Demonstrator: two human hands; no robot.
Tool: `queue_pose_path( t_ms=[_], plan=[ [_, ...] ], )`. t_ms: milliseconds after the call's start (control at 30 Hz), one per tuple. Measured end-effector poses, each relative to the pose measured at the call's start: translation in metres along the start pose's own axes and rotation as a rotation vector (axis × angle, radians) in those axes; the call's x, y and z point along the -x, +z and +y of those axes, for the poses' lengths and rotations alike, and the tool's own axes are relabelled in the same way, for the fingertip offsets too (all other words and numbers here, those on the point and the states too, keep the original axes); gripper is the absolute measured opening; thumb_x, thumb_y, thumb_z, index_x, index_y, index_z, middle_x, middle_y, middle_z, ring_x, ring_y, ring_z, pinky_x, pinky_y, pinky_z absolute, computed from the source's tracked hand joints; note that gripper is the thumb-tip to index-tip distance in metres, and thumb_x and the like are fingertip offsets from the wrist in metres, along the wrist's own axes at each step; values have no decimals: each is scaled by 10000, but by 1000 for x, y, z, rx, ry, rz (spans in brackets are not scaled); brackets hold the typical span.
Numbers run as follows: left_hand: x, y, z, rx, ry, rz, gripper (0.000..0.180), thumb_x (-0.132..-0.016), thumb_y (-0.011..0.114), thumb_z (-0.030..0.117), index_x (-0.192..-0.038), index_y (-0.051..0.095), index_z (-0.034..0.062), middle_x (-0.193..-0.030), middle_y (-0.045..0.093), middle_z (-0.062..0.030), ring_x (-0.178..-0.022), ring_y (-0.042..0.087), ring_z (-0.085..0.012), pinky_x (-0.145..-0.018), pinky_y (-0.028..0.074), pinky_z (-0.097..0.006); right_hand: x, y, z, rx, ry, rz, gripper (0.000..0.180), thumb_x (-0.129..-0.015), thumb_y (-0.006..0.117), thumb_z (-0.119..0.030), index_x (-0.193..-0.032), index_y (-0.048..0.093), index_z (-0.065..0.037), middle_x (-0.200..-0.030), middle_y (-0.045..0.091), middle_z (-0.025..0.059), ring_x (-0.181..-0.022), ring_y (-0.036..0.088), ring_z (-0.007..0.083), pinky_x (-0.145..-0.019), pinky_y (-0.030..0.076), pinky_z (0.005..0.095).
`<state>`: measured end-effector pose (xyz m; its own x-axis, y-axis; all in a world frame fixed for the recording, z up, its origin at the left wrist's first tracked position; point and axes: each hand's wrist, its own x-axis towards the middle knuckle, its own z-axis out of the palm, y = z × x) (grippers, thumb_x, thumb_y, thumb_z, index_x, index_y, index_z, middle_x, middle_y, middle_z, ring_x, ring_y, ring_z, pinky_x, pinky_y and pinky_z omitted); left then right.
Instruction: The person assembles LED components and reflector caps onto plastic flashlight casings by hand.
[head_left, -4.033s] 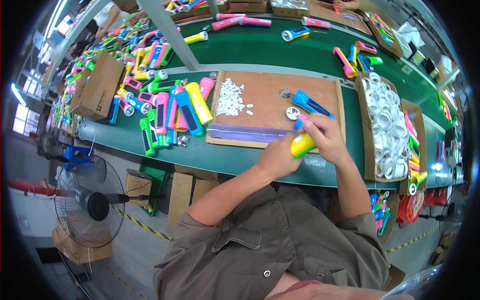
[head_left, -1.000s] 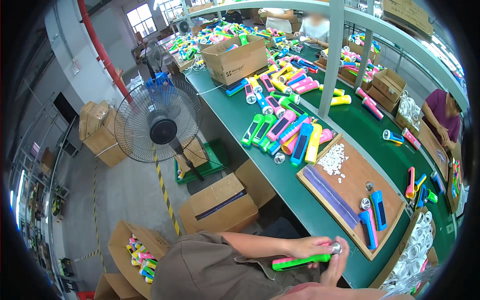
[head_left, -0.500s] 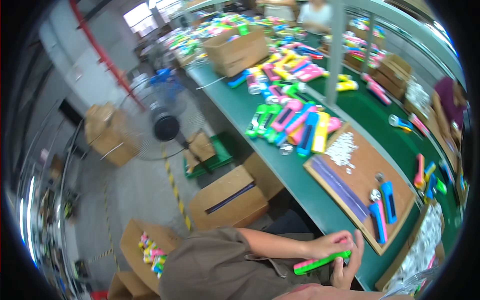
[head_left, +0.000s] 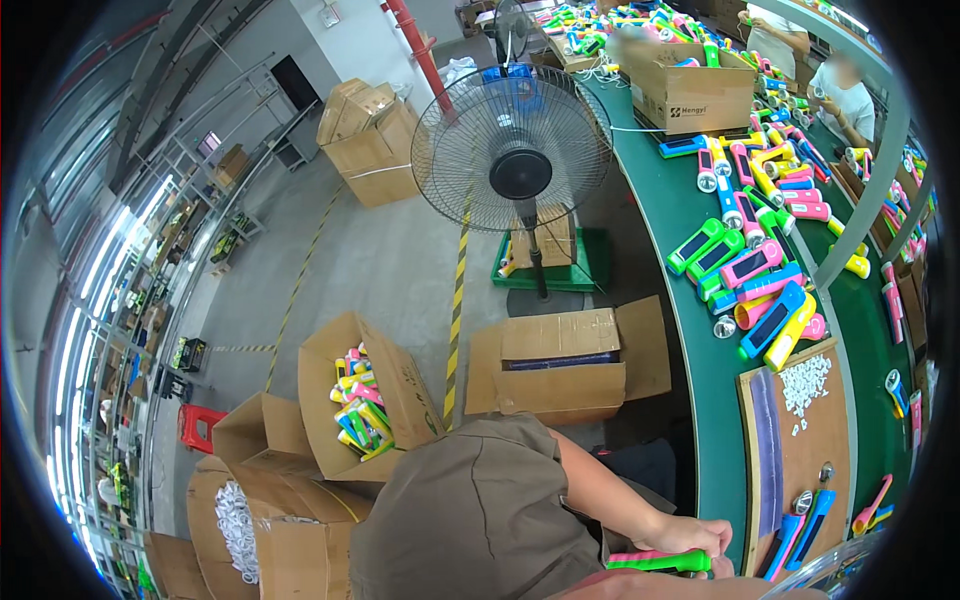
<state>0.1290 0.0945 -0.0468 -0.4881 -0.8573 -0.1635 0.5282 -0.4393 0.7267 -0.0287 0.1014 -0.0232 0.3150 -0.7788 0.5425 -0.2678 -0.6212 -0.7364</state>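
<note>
A green and pink flashlight (head_left: 660, 562) lies across my lap at the lower edge, its head end toward the bench. My left hand (head_left: 690, 535) is closed over that end, fingertips bent down. My right hand (head_left: 722, 568) grips the same end from below and is mostly hidden. Just right of both hands is a wooden board (head_left: 825, 440) with a raised frame. On it rest blue flashlights (head_left: 812, 528), a small round reflector (head_left: 826, 471) and a heap of small white pieces (head_left: 803, 384).
Many colourful flashlights (head_left: 750, 265) crowd the green bench (head_left: 670, 300) beyond the board. A carton (head_left: 690, 95) stands among them. On the floor are a fan (head_left: 520, 172), an open carton (head_left: 560, 375) and a carton of flashlights (head_left: 410, 375). Co-workers (head_left: 843, 100) sit at the far right.
My view has swung left, so the fan and floor cartons show more fully. My hands have closed together around the flashlight's end; a right finger that stuck up earlier no longer does.
</note>
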Motion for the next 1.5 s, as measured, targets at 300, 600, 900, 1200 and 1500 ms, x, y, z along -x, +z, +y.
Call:
queue_pose_path(
  t_ms=[300, 600, 900, 1200, 1500],
  plan=[
    [7, -17, -34, -477, 612, -149, 416, -864, 669, 206, -1178, 446, 49, -1211, 420, -121, -1130, 445, -227, -985, 364, -363, 19, 3, 11, -16, -27, 174, 169, -928, 631, -168, -982, 625, -8, -955, 614, 169, -833, 582, 317, -774, 486, 425],
    [14, -17, -31, -431, 525, -180, 592, -780, 674, 7, -1287, 381, 94, -1305, 404, -164, -1262, 398, -295, -1075, 303, -419, 35, 14, 8, -76, 210, 283, 191, -883, 618, -189, -958, 591, -15, -1020, 566, 156, -965, 562, 302, -897, 461, 422],
    [12, -18, -19, -590, 484, -253, 687, -765, 679, -50, -1318, 317, 138, -1370, 324, -227, -1204, 461, -335, -946, 450, -454, 28, 1, 3, -100, 172, 230, 161, -793, 696, -58, -940, 637, -27, -947, 648, 127, -909, 633, 322, -810, 522, 412],
    [-2, -15, -28, -324, 417, -324, 613, -783, 604, -135, -1286, 401, 150, -1292, 350, -180, -849, 613, -239, -634, 552, -328, 2, -61, 25, 106, 69, 182, 134, -743, 707, -10, -864, 658, -38, -862, 646, 92, -853, 641, 291, -803, 519, 398],
    [6, -21, -24, -303, 329, -296, 608, -793, 595, -109, -1268, 339, 173, -1303, 328, -144, -871, 590, -278, -587, 553, -373, -7, -257, 91, 872, 340, 506, 158, -863, 620, -42, -1015, 658, -17, -963, 666, 128, -893, 647, 272, -800, 506, 343]
  ],
)
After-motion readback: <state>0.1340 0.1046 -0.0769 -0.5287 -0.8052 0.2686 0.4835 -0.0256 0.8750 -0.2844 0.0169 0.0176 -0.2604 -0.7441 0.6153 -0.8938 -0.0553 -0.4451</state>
